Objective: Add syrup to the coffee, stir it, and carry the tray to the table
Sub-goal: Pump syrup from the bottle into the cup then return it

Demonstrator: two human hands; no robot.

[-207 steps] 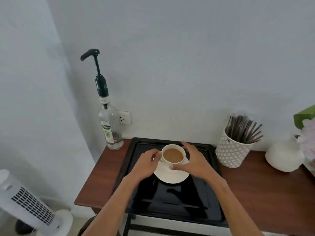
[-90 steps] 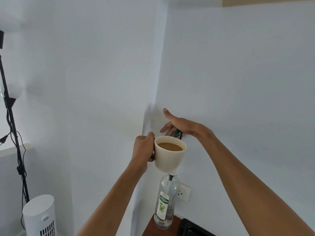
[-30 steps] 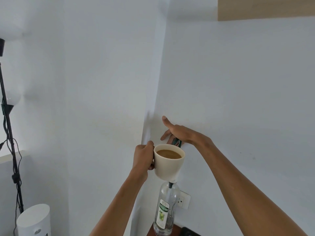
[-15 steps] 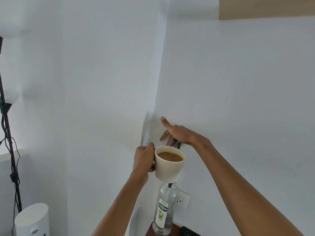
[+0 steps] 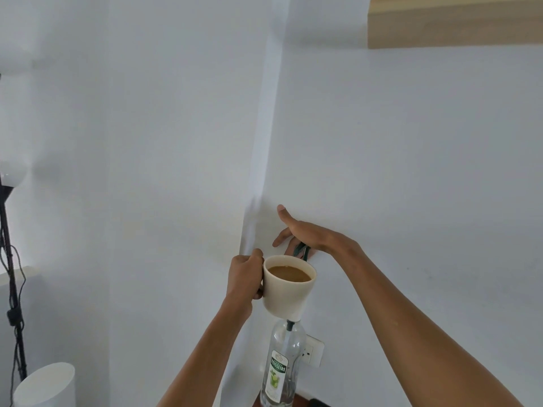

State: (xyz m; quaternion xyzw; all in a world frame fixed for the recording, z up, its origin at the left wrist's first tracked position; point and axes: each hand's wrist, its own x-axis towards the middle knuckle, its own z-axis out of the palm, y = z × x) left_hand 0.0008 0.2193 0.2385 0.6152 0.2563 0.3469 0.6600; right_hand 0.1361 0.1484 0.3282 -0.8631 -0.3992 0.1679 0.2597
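The left hand point(image 5: 245, 279) is closed around the handle of a cream ceramic cup point(image 5: 286, 292), holding it up in the air at about 6 o'clock from the centre of the view. The cup is filled nearly to the rim with light brown milky coffee point(image 5: 289, 273) and tilts slightly, its base leaning toward 5 o'clock.

At 1 o'clock from the cup, the right hand point(image 5: 304, 235) lies flat, palm down and fingers spread, pressing on the dark green pump head point(image 5: 302, 250) of the syrup dispenser. Only a small part of the pump shows, between the palm and the cup's far rim. The fingers are apart rather than wrapped around anything.

Directly at 6 o'clock below the cup stands a clear glass syrup bottle with a white and green label point(image 5: 279, 371); its dark pump stem point(image 5: 290, 325) rises from the neck and vanishes behind the cup's base. The bottle's foot rests on a reddish-brown wooden counter point(image 5: 299, 400), barely visible at the bottom edge.

A white wall socket point(image 5: 313, 352) sits on the wall at 3 o'clock from the bottle, just beside it. At far 9 o'clock, a black lamp stand with cables point(image 5: 11, 274) runs upright, and a white rounded appliance point(image 5: 44, 386) sits at 8 o'clock. A pale wooden panel point(image 5: 455, 22) occupies the 1 o'clock corner.
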